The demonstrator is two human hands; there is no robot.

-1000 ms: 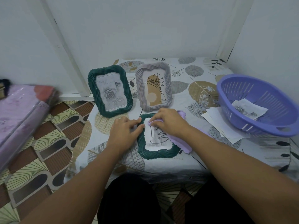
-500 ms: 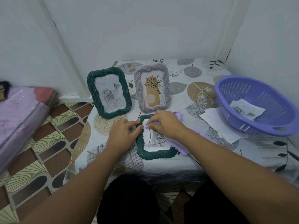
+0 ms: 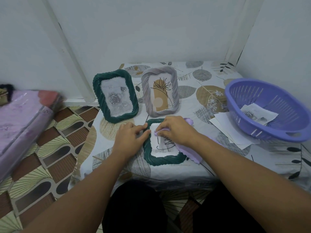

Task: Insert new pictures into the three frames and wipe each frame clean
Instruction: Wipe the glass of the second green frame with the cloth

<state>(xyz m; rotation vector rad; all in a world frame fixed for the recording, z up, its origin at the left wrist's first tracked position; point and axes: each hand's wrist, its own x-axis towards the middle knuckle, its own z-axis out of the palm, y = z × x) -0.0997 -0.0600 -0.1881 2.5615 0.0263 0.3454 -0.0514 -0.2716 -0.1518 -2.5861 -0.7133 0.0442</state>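
Two dark green frames (image 3: pixel 115 96), one grey frame (image 3: pixel 159 91), lilac cloth (image 3: pixel 191 151), purple basket (image 3: pixel 269 110), leaf-patterned tablecloth (image 3: pixel 207 96).

Three ribbed, twisted-rope picture frames on leaf-print tablecloth. Dark green frame with grey rose print (image 3: pixel 115 96) standing upright, leaning back, rear left. Pale grey frame with tan arch and line-drawn flower print (image 3: pixel 160 91) upright just beside it, to the right. Second dark green frame with black scribble drawing (image 3: pixel 161 158) flat near front edge, face up, partly covered by lilac scalloped wiping cloth (image 3: pixel 190 151) draped over its right side.
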